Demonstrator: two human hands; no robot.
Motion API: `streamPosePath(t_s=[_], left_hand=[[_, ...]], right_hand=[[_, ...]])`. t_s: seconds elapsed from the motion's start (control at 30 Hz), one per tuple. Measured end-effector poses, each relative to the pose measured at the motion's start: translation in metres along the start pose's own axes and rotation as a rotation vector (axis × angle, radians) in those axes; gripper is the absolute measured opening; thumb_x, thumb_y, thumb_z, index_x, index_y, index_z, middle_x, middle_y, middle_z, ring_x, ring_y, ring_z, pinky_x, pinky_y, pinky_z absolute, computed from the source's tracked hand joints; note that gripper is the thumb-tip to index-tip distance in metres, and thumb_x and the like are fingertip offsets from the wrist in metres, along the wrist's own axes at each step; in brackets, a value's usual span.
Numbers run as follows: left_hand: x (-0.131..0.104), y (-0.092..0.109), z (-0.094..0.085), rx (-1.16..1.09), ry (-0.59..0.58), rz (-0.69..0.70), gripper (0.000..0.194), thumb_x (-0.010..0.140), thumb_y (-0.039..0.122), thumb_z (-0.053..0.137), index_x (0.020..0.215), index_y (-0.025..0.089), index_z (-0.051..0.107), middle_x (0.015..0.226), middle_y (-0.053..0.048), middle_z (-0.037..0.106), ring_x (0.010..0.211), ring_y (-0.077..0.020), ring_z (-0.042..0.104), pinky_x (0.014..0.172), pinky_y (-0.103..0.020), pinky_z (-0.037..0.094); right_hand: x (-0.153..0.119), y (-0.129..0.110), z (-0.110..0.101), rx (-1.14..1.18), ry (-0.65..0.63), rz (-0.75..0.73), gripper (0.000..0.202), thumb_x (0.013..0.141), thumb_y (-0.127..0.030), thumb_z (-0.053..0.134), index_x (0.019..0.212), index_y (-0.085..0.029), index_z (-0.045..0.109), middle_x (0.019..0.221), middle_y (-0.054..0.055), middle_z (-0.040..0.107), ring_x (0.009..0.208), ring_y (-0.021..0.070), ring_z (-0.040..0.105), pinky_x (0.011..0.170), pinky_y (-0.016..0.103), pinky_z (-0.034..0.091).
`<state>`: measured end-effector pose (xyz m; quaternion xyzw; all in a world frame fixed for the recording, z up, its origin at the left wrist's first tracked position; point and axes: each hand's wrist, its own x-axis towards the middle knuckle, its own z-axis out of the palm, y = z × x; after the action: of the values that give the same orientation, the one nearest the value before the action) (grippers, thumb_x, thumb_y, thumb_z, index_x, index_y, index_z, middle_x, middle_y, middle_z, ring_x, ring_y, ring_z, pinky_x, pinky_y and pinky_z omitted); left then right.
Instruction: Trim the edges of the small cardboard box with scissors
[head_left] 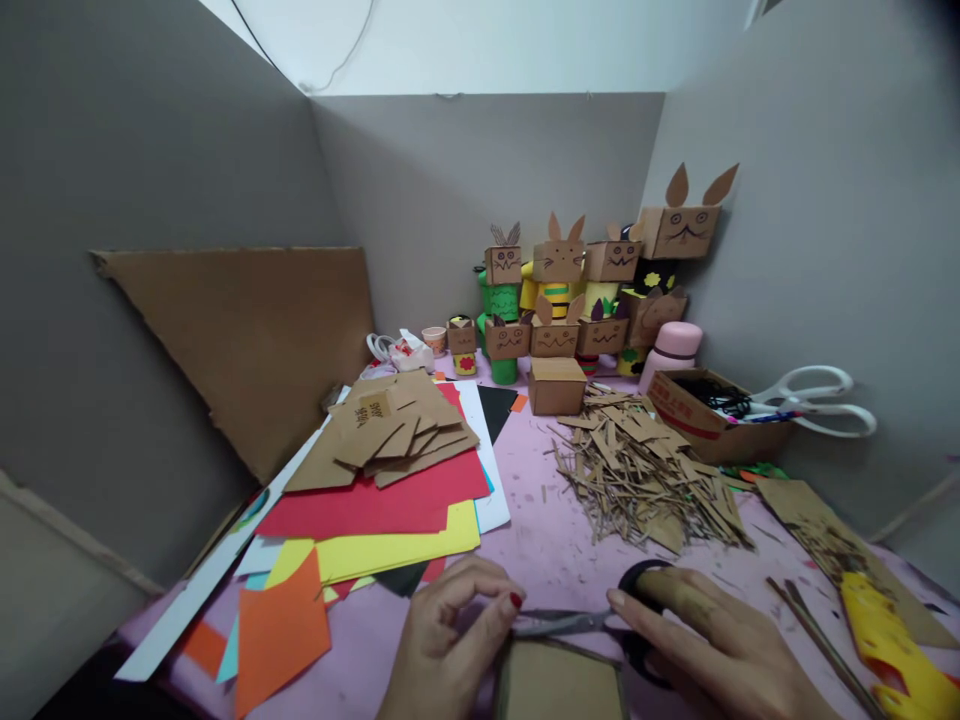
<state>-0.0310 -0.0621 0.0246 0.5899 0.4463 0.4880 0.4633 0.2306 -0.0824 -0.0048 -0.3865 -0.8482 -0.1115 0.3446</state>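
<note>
Black and grey scissors [574, 624]: sat gripped in the right hand [720, 630], just over the cardboard piece's far edge.
Left hand [457, 640]: brought thumb and forefinger together at the blade tips; could not tell whether pinching anything.
Cardboard piece [562, 688]: lay between both hands, at the near edge.
Scrap heap [645, 455]: lay beyond the right hand.
Coloured paper [375, 510]: lay left, under cardboard sheets [319, 465].
Face boxes [558, 262]: stood stacked at the back.

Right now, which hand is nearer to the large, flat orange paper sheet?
Left. The left hand is to the right of the large, flat orange paper sheet, not touching it; the right hand is farther right, holding black-handled metal scissors.
</note>
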Motion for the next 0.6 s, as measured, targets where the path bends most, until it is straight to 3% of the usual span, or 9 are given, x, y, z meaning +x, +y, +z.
streamPosePath(t_s=[0.07,0.17,0.23,0.37,0.47,0.6], left_hand=[[0.002,-0.001,-0.002,0.02,0.017,-0.03,0.024,0.077,0.038,0.067,0.062,0.019,0.065,0.064,-0.001,0.062,0.066,-0.0166,0.055,0.065,-0.026,0.042],[0.004,-0.006,-0.004,-0.005,0.069,-0.092,0.026,0.077,0.04,0.067,0.062,0.019,0.062,0.062,0.002,0.057,0.065,-0.0146,0.052,0.064,-0.024,0.041],[0.003,-0.008,-0.004,-0.043,0.073,-0.091,0.023,0.078,0.042,0.065,0.07,0.021,0.064,0.069,0.001,0.06,0.071,-0.015,0.054,0.069,-0.024,0.042],[-0.001,-0.007,-0.002,-0.039,-0.054,-0.022,0.026,0.077,0.042,0.067,0.098,0.026,0.068,0.092,-0.003,0.069,0.091,-0.0194,0.06,0.08,-0.027,0.043],[-0.001,-0.004,-0.003,0.082,-0.109,0.063,0.017,0.08,0.037,0.064,0.074,0.021,0.069,0.075,-0.002,0.067,0.074,-0.0159,0.06,0.07,-0.025,0.043],[0.004,-0.007,-0.008,0.05,0.038,0.037,0.027,0.079,0.037,0.065,0.06,0.02,0.059,0.061,0.003,0.057,0.063,-0.0131,0.052,0.063,-0.023,0.04]], right_hand=[[0.0,0.0,-0.003,-0.035,0.066,-0.022,0.037,0.088,-0.01,0.052,0.118,-0.025,0.066,0.099,0.01,0.075,0.093,0.0222,0.069,0.083,0.033,0.054],[0.006,0.002,-0.013,-0.114,0.064,-0.054,0.032,0.092,-0.013,0.049,0.117,-0.022,0.066,0.097,0.009,0.075,0.091,0.02,0.07,0.082,0.029,0.055],[0.01,0.003,-0.016,-0.152,0.063,-0.085,0.031,0.094,-0.015,0.047,0.115,-0.022,0.068,0.096,0.009,0.075,0.09,0.0188,0.071,0.081,0.026,0.056],[0.01,-0.001,-0.005,-0.18,0.152,-0.158,0.036,0.097,-0.013,0.038,0.116,-0.021,0.067,0.092,0.008,0.075,0.089,0.0176,0.07,0.081,0.027,0.055],[0.005,-0.002,0.004,-0.171,0.149,-0.206,0.037,0.098,-0.016,0.036,0.119,-0.021,0.065,0.095,0.009,0.075,0.09,0.0184,0.07,0.082,0.028,0.055],[0.005,0.002,-0.005,-0.187,0.089,-0.137,0.035,0.095,-0.01,0.042,0.12,-0.02,0.064,0.097,0.009,0.074,0.092,0.0185,0.07,0.083,0.028,0.055]])
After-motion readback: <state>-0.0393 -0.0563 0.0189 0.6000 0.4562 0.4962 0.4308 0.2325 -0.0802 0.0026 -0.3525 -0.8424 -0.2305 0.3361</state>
